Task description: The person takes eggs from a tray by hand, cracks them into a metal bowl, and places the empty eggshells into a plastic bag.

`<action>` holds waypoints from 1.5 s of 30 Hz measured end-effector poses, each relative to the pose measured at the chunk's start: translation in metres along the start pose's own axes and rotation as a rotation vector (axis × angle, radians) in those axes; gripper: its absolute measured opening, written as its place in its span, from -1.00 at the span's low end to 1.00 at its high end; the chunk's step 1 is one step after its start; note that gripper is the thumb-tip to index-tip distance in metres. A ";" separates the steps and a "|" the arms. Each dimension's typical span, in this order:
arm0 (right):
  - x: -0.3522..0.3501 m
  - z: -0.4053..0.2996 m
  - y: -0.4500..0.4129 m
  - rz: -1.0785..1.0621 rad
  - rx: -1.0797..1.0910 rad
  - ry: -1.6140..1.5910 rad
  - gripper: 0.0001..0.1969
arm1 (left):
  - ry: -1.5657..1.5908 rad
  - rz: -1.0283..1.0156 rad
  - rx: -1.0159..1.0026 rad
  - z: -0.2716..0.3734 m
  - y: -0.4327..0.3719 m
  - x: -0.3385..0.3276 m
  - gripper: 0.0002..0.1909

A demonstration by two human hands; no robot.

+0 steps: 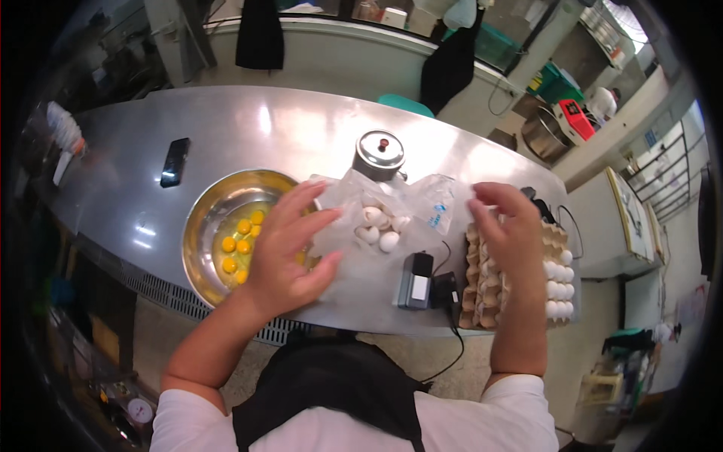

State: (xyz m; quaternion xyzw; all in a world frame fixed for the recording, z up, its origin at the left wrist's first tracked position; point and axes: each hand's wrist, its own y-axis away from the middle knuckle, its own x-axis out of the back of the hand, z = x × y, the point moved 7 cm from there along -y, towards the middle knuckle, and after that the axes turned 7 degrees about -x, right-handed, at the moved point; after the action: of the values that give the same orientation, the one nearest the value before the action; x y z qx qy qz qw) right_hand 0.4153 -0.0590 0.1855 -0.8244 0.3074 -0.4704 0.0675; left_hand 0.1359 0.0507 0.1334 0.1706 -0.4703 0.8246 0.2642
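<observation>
My left hand (pixel 294 248) is raised over the right side of a wide metal bowl (pixel 197 226), fingers apart and holding nothing. Several egg yolks (pixel 243 246) lie in clear egg white at the bottom of the bowl. Between my hands, a clear plastic bag (pixel 339 243) spreads on the table with several white eggshells (pixel 373 217) in it. My right hand (pixel 505 226) hovers above the cardboard egg trays (pixel 474 288), its thumb apart from the curled fingers; I see nothing in its grasp. Several white eggs (pixel 559 291) sit at the trays' right side, and my forearm hides part of the trays.
A lidded metal pot (pixel 379 158) stands behind the bag. Near the front edge are a small black-and-grey device (pixel 417 282) and a black adapter (pixel 445 289) with a cable. A phone (pixel 175 163) lies left on the steel table (pixel 226 124); a spray bottle (pixel 68 135) stands farther left.
</observation>
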 end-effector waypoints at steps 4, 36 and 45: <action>0.092 0.128 0.005 0.054 -0.402 0.398 -0.73 | 0.111 0.120 0.131 -0.014 0.034 0.032 -0.50; 0.175 0.416 0.074 -0.060 -1.045 0.779 -0.55 | 0.492 0.291 0.590 -0.042 0.112 0.078 -0.63; 0.207 0.354 0.079 0.804 -0.697 -0.451 -0.53 | 0.495 0.370 0.618 -0.051 0.133 0.092 -0.63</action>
State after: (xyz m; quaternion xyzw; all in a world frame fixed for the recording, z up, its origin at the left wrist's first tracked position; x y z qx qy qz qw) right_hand 0.7459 -0.3037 0.1119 -0.6962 0.7114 -0.0914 0.0292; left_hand -0.0187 0.0640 0.0652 -0.0481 -0.1468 0.9760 0.1534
